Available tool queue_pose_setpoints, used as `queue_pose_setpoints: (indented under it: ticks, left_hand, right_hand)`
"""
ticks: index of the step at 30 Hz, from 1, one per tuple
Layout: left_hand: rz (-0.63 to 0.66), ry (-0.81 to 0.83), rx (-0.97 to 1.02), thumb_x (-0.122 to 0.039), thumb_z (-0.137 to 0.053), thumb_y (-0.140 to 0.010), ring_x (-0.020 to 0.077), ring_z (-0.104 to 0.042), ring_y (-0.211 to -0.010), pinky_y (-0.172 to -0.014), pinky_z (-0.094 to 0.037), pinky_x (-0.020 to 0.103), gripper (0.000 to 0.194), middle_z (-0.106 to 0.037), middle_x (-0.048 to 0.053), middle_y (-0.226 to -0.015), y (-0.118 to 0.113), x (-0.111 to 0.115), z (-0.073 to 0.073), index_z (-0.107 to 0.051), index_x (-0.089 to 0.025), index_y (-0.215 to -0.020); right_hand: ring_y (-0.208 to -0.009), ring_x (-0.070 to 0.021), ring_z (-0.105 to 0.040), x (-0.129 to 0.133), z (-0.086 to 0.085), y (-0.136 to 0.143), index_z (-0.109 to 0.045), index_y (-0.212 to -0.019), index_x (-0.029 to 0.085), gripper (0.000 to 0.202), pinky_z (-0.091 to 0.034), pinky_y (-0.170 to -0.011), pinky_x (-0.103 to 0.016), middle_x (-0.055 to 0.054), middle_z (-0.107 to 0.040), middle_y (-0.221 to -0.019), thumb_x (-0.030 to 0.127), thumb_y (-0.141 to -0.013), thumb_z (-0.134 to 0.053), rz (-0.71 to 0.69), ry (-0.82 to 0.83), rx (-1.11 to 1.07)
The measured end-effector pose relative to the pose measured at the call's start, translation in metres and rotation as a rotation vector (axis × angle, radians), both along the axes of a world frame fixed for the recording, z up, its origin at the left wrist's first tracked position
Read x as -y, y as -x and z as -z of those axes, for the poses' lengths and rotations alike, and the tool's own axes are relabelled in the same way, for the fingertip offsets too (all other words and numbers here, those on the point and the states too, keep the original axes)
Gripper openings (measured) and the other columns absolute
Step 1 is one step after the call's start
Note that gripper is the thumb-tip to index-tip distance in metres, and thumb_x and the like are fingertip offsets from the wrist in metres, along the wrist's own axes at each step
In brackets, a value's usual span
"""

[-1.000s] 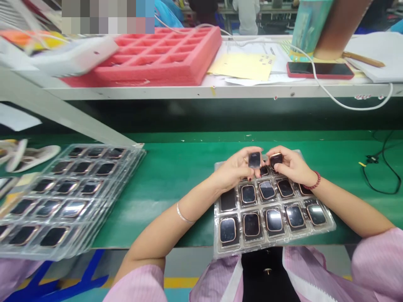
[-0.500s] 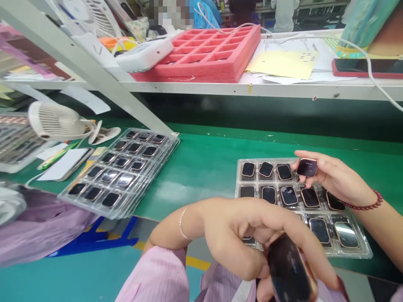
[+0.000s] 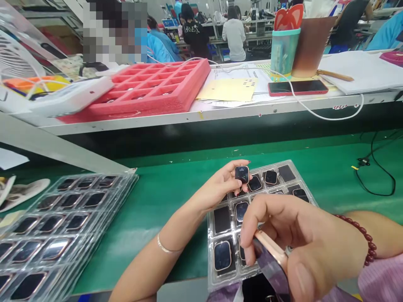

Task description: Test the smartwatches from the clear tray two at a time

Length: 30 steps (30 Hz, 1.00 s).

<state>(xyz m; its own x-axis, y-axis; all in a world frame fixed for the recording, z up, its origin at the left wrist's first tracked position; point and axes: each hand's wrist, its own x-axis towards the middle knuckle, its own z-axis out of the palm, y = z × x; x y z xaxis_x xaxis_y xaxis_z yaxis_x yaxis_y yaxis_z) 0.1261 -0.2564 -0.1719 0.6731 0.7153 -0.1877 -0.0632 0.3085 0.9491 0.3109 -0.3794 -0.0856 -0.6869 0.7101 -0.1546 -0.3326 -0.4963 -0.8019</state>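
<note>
My left hand (image 3: pixel 217 184), a thin silver bangle at its wrist, pinches a square watch face (image 3: pixel 242 174) with a gold rim over the far side of a clear plastic tray (image 3: pixel 214 285). Close to the camera, my right hand (image 3: pixel 302 239) with a dark red bead bracelet grips another gold-rimmed watch case (image 3: pixel 272 256), seen tilted and side-on. More watch faces, such as this one (image 3: pixel 222 256), lie in the tray's pockets. One pocket (image 3: pixel 222 219) shows only a dark flat bottom. My right hand hides much of the tray's near right part.
A stack of clear trays (image 3: pixel 72 222) with watch faces stands at left on the green mat (image 3: pixel 163 201). Above runs a white shelf (image 3: pixel 226 110) with a pink foam tray (image 3: pixel 151 90), papers, a phone (image 3: pixel 297 87) and cups. A black cable (image 3: pixel 393 180) lies at right.
My left hand has gone from near the camera to over the tray, holding a watch face. My right hand has come from the tray toward the camera with its watch. The view has swung right.
</note>
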Motion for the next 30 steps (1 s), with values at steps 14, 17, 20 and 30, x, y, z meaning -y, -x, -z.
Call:
queue_pose_setpoints:
  ticks: [14,17,20,30]
  left_hand:
    - [-0.103,-0.19,-0.07,-0.021,-0.078,-0.077,0.0126,-0.068,-0.069,-0.055,-0.045,0.02,0.036,-0.071,0.001,-0.088,0.004,0.008,-0.01,-0.064,-0.017,-0.11]
    - [-0.097,-0.215,-0.063,-0.01,-0.073,-0.072,0.0139,-0.071,-0.078,-0.063,-0.051,0.022,0.044,-0.072,0.003,-0.101,0.004,0.01,-0.012,-0.063,-0.019,-0.114]
    - [-0.081,-0.238,-0.056,-0.009,-0.068,-0.074,0.0152,-0.072,-0.081,-0.068,-0.054,0.024,0.043,-0.072,0.003,-0.102,0.004,0.012,-0.009,-0.062,-0.019,-0.115]
    - [-0.054,-0.177,-0.047,-0.033,-0.077,-0.084,0.0139,-0.07,-0.069,-0.056,-0.05,0.021,0.032,-0.073,0.004,-0.089,0.003,0.007,-0.005,-0.068,-0.017,-0.11]
  right_hand:
    - [-0.087,-0.0164,-0.077,-0.069,0.076,-0.039,-0.064,-0.13,0.02,0.046,-0.065,-0.066,-0.024,-0.01,-0.075,-0.116,0.028,-0.088,-0.08,0.428,-0.312,0.273]
    - [-0.084,-0.0165,-0.078,-0.086,0.092,-0.048,-0.065,-0.13,0.018,0.045,-0.066,-0.067,-0.026,-0.009,-0.077,-0.111,0.018,-0.085,-0.073,0.429,-0.388,0.452]
    - [-0.085,-0.0182,-0.078,-0.086,0.096,-0.049,-0.067,-0.127,0.019,0.045,-0.066,-0.067,-0.028,-0.009,-0.077,-0.112,0.017,-0.083,-0.07,0.416,-0.463,0.517]
    - [-0.074,-0.0143,-0.072,-0.081,0.094,-0.046,-0.07,-0.116,0.018,0.032,-0.064,-0.067,-0.028,-0.006,-0.076,-0.097,0.034,-0.09,-0.075,0.42,-0.513,0.535]
